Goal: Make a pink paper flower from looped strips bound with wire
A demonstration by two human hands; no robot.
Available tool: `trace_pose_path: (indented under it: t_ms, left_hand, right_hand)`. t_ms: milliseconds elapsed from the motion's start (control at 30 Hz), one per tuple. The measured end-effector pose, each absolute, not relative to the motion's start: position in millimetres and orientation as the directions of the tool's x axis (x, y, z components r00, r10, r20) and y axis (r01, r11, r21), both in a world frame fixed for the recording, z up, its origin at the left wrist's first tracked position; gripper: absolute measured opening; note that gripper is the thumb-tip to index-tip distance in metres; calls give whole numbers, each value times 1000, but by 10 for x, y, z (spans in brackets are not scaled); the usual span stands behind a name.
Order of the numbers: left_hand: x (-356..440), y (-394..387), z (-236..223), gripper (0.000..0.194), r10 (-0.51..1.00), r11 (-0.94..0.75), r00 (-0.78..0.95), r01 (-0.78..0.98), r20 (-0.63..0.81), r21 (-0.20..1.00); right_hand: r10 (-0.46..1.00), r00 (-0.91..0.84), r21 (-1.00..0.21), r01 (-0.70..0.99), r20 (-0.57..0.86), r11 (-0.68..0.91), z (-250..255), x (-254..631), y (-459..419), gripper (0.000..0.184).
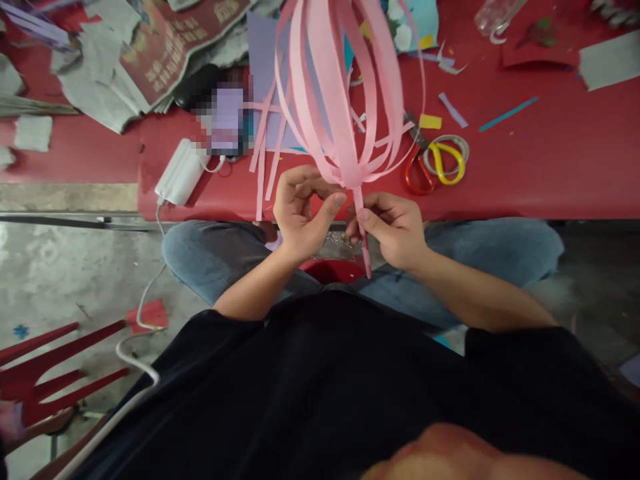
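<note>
Pink paper strips [320, 73] bow outward into a cage-like shape above both hands and gather at a narrow base. Below that base runs a thin pink stem [367, 257], pointing down toward my lap. My right hand [397, 227] pinches this stem between thumb and fingers. Curled around the left side of the base is my left hand [305, 213], its thumb tip close to the top of the stem. Some left fingertips are hidden behind the strips. Scissors [450, 165] with red and yellow handles lie right of the strips, beside a roll of tape [466, 148].
The red table [550, 180] carries loose pink strips [261, 173], purple paper [263, 33] and crumpled newspaper [107, 73]. A white power bank [181, 172] with a cable lies left, near a partly blurred phone [227, 117]. A red chair [45, 387] stands at lower left.
</note>
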State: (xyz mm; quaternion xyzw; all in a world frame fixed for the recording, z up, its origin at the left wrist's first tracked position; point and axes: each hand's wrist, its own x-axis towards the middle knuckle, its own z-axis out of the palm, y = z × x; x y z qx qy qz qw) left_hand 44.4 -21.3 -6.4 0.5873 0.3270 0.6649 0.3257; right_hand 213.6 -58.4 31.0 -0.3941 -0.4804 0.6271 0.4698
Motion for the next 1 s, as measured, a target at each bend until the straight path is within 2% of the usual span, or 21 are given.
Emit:
trace_pose_path:
  t_ms: [200, 367, 500, 600, 800, 1000]
  left_hand:
    - [220, -113, -82, 36, 602, -777, -19, 221, 799, 590]
    - [104, -123, 86, 13, 530, -793, 88, 405, 844, 455]
    - [86, -124, 190, 13, 507, -798, 104, 433, 856, 420]
    - [81, -111, 209, 6, 504, -802, 130, 437, 854, 407]
    - [93, -105, 184, 14, 493, -791, 77, 454, 867, 410]
    - [65, -116, 128, 5, 499, -779, 54, 465, 865, 421]
  right_hand:
    - [952, -298, -955, -254, -70, -150, 331, 2121, -584, 45]
    - [942, -331, -943, -289, -61, -163, 311, 2110, -600, 47]
    - [941, -333, -944, -287, -59, -161, 318, 2114, -595, 46]
    - [935, -349, -952, -260, -61, -160, 316, 2116, -581, 43]
    - [922, -378, -946, -258, -88, -196, 231, 2111, -570, 38]
    - [887, -450, -923, -291, -101, -252, 230, 2121, -561, 42]
